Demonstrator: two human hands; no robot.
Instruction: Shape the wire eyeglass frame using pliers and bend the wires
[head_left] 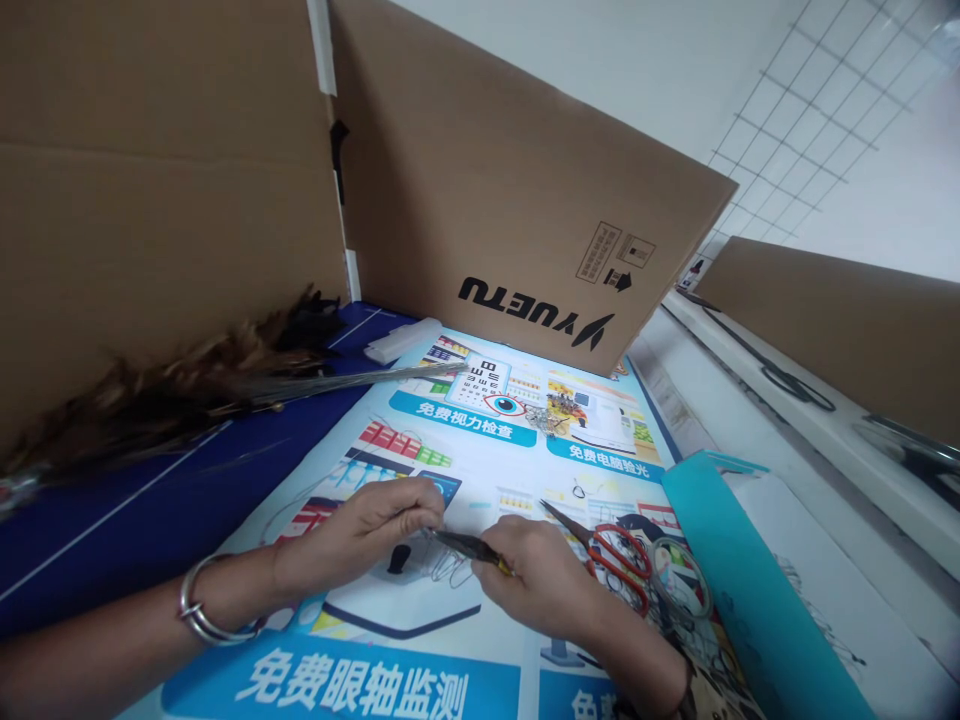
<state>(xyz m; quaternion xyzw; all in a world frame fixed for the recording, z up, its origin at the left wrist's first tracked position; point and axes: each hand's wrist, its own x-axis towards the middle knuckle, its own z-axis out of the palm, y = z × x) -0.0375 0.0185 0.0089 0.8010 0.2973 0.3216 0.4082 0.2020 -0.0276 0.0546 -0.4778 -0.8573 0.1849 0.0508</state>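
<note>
Just left of the red-handled scissors (596,540), the left hand (397,515) seems to pinch thin wire (451,572) while the right hand (536,570), fingers wrapped round pliers (466,545), apparently works it, calling for steadiness.

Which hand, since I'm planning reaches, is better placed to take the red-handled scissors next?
Probably the right hand: it's beside the scissors, though it holds pliers. The left hand is farther away.
</note>
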